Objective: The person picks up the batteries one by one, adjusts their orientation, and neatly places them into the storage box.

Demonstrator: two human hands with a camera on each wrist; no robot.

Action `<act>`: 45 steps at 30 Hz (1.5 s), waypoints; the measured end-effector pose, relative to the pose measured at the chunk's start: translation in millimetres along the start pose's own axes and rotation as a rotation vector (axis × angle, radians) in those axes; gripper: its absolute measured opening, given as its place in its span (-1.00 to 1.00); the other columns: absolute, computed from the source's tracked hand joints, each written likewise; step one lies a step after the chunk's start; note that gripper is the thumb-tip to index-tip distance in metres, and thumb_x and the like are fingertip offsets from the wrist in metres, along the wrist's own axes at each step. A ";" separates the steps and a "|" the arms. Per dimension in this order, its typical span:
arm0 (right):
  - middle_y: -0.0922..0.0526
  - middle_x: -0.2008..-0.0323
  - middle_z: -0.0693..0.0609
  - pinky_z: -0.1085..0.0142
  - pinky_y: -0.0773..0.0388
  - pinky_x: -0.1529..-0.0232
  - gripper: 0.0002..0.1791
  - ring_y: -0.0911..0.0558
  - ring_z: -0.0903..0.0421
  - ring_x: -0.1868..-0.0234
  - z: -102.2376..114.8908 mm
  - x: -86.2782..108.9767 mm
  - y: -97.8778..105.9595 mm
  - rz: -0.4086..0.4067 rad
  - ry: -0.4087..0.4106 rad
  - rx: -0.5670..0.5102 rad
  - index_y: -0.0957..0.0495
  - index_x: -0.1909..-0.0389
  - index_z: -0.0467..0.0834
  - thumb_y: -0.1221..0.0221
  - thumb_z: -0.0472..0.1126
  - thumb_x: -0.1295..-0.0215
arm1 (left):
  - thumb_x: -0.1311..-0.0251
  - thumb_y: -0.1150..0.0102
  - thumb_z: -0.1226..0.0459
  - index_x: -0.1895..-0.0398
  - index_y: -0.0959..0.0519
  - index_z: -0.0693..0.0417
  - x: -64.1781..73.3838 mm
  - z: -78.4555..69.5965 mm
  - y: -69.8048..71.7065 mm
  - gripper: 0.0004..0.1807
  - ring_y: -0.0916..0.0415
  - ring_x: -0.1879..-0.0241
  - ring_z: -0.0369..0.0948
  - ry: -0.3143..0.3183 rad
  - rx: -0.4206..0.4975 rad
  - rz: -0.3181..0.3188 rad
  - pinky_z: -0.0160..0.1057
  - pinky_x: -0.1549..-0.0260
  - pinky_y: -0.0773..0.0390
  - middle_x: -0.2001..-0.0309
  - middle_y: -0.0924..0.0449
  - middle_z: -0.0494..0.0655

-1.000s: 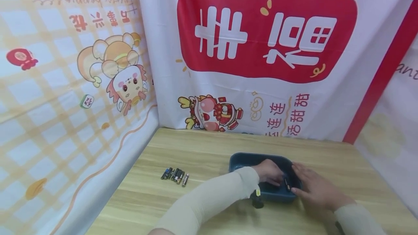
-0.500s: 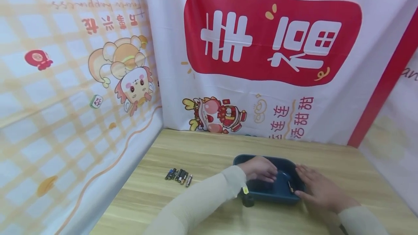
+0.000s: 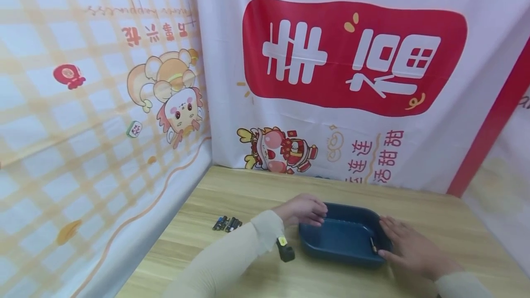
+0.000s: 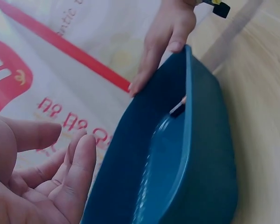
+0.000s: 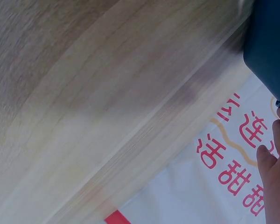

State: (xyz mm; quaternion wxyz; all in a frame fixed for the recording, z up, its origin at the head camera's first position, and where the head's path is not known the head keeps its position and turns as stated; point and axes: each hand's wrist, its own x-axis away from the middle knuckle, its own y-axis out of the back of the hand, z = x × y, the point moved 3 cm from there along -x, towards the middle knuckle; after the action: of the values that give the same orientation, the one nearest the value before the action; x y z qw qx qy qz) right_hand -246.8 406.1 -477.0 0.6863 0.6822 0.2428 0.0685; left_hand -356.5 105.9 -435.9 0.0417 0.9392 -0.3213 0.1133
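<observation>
A dark blue plastic box [image 3: 341,238] stands on the table with a single battery [image 3: 373,245] lying near its right end. My left hand [image 3: 306,209] hovers by the box's left rim, its fingers loosely bent. In the left wrist view nothing shows between the thumb and fingers of that hand [image 4: 51,182]. Fingers extended, my right hand [image 3: 416,247] rests against the right end of the box, touching the rim with thumb and fingertips. Several batteries [image 3: 227,224] lie side by side on the table at left, partly covered by the left sleeve.
The wooden table [image 3: 248,187] ends at a printed cloth [image 3: 223,118] behind it and a checked cloth [image 3: 103,160] on the left. A small black camera [image 3: 285,252] hangs from the left wrist beside the box.
My left hand has come up out of the box and moved left past its rim. The right hand stays at the box's right end. The head view has shifted slightly.
</observation>
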 end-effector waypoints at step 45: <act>-0.31 -0.36 -0.22 0.64 0.51 -0.28 -0.14 -0.29 -0.25 -0.34 -1.6 2.2 -5.7 -0.045 0.002 -0.060 -0.34 -0.32 -0.34 -0.14 0.28 -0.28 | -0.28 -0.14 0.36 -0.05 -0.48 0.37 95.3 68.2 199.1 -0.67 -0.60 0.23 0.00 0.099 -0.141 -0.290 -0.16 0.23 -0.69 -0.01 -0.48 0.34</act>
State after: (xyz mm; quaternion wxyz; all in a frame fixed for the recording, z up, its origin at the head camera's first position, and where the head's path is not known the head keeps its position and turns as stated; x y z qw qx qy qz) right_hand -246.9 408.2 -482.9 0.7077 0.6554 0.2567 0.0610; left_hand -392.7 -118.4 -478.1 0.1392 0.9638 -0.1872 0.1294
